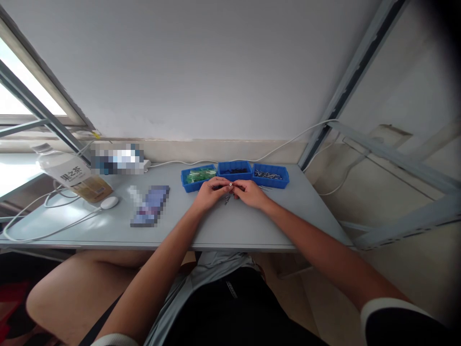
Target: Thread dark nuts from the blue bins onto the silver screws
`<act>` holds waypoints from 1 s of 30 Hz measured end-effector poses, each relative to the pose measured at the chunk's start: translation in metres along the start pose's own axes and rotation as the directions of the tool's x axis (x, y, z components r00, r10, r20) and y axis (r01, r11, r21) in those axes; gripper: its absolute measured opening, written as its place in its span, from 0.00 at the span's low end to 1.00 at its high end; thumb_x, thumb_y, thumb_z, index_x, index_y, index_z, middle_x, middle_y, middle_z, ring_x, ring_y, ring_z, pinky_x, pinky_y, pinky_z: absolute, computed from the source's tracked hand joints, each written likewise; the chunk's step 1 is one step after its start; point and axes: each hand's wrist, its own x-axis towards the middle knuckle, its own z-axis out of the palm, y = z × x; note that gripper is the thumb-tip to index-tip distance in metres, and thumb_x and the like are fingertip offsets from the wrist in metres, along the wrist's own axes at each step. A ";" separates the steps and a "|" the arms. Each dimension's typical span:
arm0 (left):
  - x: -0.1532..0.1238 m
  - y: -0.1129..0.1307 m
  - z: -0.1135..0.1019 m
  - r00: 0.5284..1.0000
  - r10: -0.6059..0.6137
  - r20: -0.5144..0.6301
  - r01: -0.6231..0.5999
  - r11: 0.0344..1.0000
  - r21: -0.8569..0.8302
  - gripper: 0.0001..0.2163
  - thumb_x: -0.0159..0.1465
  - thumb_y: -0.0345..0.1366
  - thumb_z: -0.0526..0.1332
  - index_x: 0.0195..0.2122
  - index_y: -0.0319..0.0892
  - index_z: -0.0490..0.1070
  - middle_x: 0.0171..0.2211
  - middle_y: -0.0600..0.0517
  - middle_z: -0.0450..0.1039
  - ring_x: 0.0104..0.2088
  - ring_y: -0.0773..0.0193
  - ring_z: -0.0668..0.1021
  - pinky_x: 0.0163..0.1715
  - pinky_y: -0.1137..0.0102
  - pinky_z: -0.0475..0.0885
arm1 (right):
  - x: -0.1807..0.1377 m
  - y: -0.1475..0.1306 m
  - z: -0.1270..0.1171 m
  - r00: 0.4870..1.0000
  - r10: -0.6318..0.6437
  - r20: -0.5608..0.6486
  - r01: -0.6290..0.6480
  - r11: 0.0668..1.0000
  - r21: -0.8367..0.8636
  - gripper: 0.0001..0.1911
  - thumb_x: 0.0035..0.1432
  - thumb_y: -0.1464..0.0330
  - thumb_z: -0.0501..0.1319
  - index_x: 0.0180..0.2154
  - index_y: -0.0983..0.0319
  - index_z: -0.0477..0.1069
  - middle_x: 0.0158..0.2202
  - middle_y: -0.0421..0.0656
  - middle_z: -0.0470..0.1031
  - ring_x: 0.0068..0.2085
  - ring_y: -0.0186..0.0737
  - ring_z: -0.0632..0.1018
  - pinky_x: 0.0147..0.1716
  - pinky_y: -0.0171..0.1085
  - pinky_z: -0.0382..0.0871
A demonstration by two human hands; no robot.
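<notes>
My left hand point(213, 193) and my right hand point(253, 193) meet above the table, fingertips pinched together. Between them shows a small shiny metal part point(230, 184); its kind is too small to make out. Just beyond the hands stand three blue bins. The left bin point(188, 186) holds green and clear pieces point(200, 175), the middle bin point(225, 166) dark small parts point(233, 171), and the right bin point(283, 182) slender metal pieces point(268, 175). A small dark metallic piece point(227, 200) is seen just below my fingers, and thin rods point(265, 187) lie beside my right hand.
A tilted drink bottle point(77, 175), a white round puck on a cable point(109, 202) and a blurred purple flat item point(151, 205) are on the left. A white cable point(277, 147) runs along the wall. Metal frame posts point(345, 86) flank the table point(248, 230).
</notes>
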 end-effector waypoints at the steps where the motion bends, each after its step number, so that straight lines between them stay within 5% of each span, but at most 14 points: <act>1: 0.000 0.000 0.000 1.000 0.003 -0.006 -0.003 1.000 -0.001 0.14 0.60 0.49 0.72 0.40 0.46 0.85 0.47 0.44 0.80 0.50 0.52 0.80 0.55 0.57 0.75 | 0.000 0.001 0.000 1.000 0.005 0.007 -0.006 1.000 0.014 0.13 0.68 0.62 0.58 0.38 0.62 0.78 0.28 0.40 0.79 0.29 0.37 0.78 0.32 0.34 0.67; 8: 0.000 0.004 -0.001 0.998 -0.007 -0.057 0.013 0.995 0.100 0.15 0.65 0.50 0.67 0.42 0.45 0.84 0.47 0.45 0.82 0.50 0.53 0.80 0.57 0.59 0.72 | 0.001 -0.001 0.001 0.999 0.046 0.026 -0.048 0.992 0.113 0.20 0.68 0.54 0.58 0.36 0.62 0.78 0.28 0.41 0.79 0.29 0.36 0.77 0.32 0.34 0.69; 13: -0.001 0.004 0.000 0.993 -0.082 -0.085 0.089 0.993 0.084 0.19 0.66 0.52 0.65 0.48 0.44 0.83 0.44 0.46 0.83 0.45 0.55 0.81 0.51 0.61 0.74 | 0.005 -0.003 -0.002 0.984 0.165 -0.061 -0.127 0.905 0.407 0.24 0.63 0.47 0.62 0.46 0.60 0.78 0.37 0.43 0.79 0.30 0.34 0.77 0.21 0.30 0.61; 19: 0.000 0.002 0.000 0.979 -0.154 -0.136 0.161 0.986 0.039 0.22 0.65 0.55 0.65 0.49 0.42 0.82 0.41 0.47 0.82 0.39 0.58 0.80 0.36 0.67 0.74 | 0.007 0.002 -0.018 0.859 0.285 -0.425 0.032 0.800 0.599 0.26 0.62 0.44 0.62 0.50 0.57 0.74 0.33 0.41 0.76 0.27 0.33 0.74 0.17 0.31 0.58; 23: 0.000 0.001 -0.001 0.980 -0.148 -0.133 0.154 0.987 0.035 0.21 0.65 0.54 0.65 0.47 0.43 0.82 0.43 0.46 0.82 0.40 0.57 0.80 0.38 0.67 0.74 | 0.004 0.005 -0.025 0.810 0.369 -0.456 0.034 0.746 0.665 0.26 0.62 0.44 0.63 0.46 0.59 0.73 0.31 0.43 0.76 0.26 0.35 0.74 0.17 0.32 0.60; 27: -0.001 -0.001 -0.001 0.981 -0.134 -0.142 0.146 0.987 0.074 0.20 0.66 0.53 0.64 0.48 0.42 0.82 0.42 0.46 0.83 0.41 0.57 0.81 0.43 0.64 0.75 | 0.000 0.001 -0.021 0.870 0.372 -0.324 -0.064 0.736 0.674 0.28 0.62 0.43 0.62 0.45 0.61 0.76 0.33 0.47 0.79 0.26 0.36 0.76 0.17 0.33 0.61; 30: -0.002 -0.003 0.000 0.984 -0.096 -0.147 0.113 0.987 0.115 0.20 0.67 0.52 0.63 0.48 0.43 0.82 0.43 0.46 0.83 0.43 0.56 0.81 0.47 0.63 0.75 | -0.002 -0.002 -0.015 0.935 0.245 -0.256 -0.105 0.880 0.462 0.25 0.65 0.46 0.62 0.45 0.61 0.78 0.35 0.48 0.81 0.30 0.39 0.78 0.23 0.35 0.67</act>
